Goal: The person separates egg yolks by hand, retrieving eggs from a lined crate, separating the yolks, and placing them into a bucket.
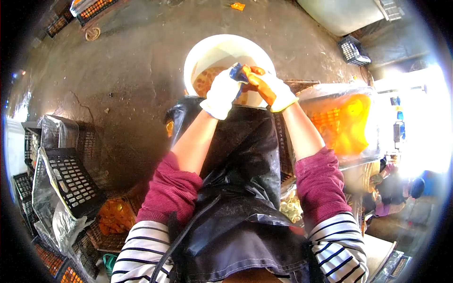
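A white round tub (190, 60) stands on the floor in front of me, with orange-brown pieces lying in pale liquid inside. Over its near edge my left hand (225, 92), in a white glove with blue fingertips, is closed with the fingers bent. My right hand (270, 89), in a white and orange glove, meets it at the fingertips, its fingers also closed. Whatever is between the two hands is too small or hidden to name. A black apron (236, 155) covers my lap below them.
An orange crate (339, 125) in clear plastic stands at the right. Black crates (73, 181) are stacked at the left, near a crate of orange pieces (113, 217). Pale ring-shaped pieces (291, 207) lie by my right forearm. Another person (394, 191) is at the far right.
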### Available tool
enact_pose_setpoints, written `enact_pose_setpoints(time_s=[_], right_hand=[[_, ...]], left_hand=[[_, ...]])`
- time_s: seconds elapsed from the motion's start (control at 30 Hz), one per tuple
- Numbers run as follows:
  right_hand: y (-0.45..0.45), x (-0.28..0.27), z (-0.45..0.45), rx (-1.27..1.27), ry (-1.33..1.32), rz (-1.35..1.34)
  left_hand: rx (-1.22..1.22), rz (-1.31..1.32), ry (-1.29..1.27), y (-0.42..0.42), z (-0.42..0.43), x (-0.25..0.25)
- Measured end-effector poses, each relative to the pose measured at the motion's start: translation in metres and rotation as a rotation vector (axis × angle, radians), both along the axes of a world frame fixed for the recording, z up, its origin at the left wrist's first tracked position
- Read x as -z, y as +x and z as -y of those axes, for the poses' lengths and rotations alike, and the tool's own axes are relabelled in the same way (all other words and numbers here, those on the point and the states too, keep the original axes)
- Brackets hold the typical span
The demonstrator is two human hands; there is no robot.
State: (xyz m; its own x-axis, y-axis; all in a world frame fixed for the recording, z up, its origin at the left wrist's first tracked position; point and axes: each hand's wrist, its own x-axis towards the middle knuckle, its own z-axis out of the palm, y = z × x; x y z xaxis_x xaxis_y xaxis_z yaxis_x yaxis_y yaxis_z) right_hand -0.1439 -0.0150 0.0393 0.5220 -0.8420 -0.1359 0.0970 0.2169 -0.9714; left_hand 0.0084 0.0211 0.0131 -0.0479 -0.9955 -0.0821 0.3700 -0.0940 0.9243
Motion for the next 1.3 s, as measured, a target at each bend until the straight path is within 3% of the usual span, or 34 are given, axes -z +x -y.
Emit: enact_pose_setpoints(time_s=[0.1, 0.2, 0.3, 0.4, 0.5, 0.53, 0.6, 0.7, 0.77, 0.83, 0.9, 1.0, 1.07, 1.1, 1.17, 1.27, 1.3], right_hand=[[-0.011, 0.044, 0.022, 0.005, -0.1, 0.102], [-0.006, 0.058, 0.032, 0.094, -0.022, -0.158], [-0.002, 0.058, 0.033, 0.16, -0.168, -0.415], [-0.008, 0.082, 0.041, 0.17, -0.108, 0.082], [-0.021, 0.093, 0.052, 0.099, 0.09, 0.089], [-0.02, 0.082, 0.047, 0.079, 0.113, 0.065], [0.003, 0.009, 0.007, 0.054, 0.033, -0.062], [0.005, 0.015, 0.009, 0.002, 0.034, 0.055], [0.009, 0.01, 0.007, -0.006, 0.066, -0.035], [0.02, -0.004, 0.0, 0.036, 0.107, -0.035], [0.032, -0.014, -0.009, 0.126, 0.157, 0.055], [0.027, 0.002, 0.005, 0.238, 0.063, -0.283], [0.014, 0.029, 0.02, 0.281, -0.095, -0.365], [0.007, 0.053, 0.03, 0.313, -0.191, -0.386], [-0.006, 0.107, 0.055, 0.395, -0.401, -0.415], [-0.017, 0.151, 0.079, 0.415, -0.429, -0.313], [-0.013, 0.141, 0.074, 0.397, -0.374, -0.329]], left_hand=[[-0.017, -0.075, -0.035, -0.002, 0.004, 0.008], [-0.064, -0.07, -0.07, -0.003, -0.001, 0.004], [-0.043, 0.117, -0.105, 0.001, -0.003, 0.008], [-0.099, 0.707, -0.312, 0.003, 0.014, 0.035], [-0.193, 0.997, -0.568, 0.012, 0.023, 0.039], [-0.161, 0.846, -0.457, 0.012, 0.026, 0.045], [-0.11, 0.618, -0.317, 0.013, 0.031, 0.056], [-0.101, 0.342, -0.215, 0.013, 0.032, 0.055], [-0.128, 0.049, -0.053, 0.01, 0.027, 0.048], [-0.145, -0.291, 0.193, 0.008, 0.012, 0.008], [-0.137, -0.271, 0.085, 0.007, 0.012, 0.011], [-0.108, -0.28, 0.122, 0.003, 0.011, 0.009], [-0.082, -0.388, 0.127, -0.001, 0.016, 0.013], [0.071, -0.122, 0.128, 0.005, 0.019, 0.017], [0.018, -0.051, 0.129, 0.002, 0.013, 0.009], [0.033, -0.142, 0.084, -0.003, 0.005, 0.001], [0.055, -0.205, 0.061, -0.004, 0.005, 0.001]])
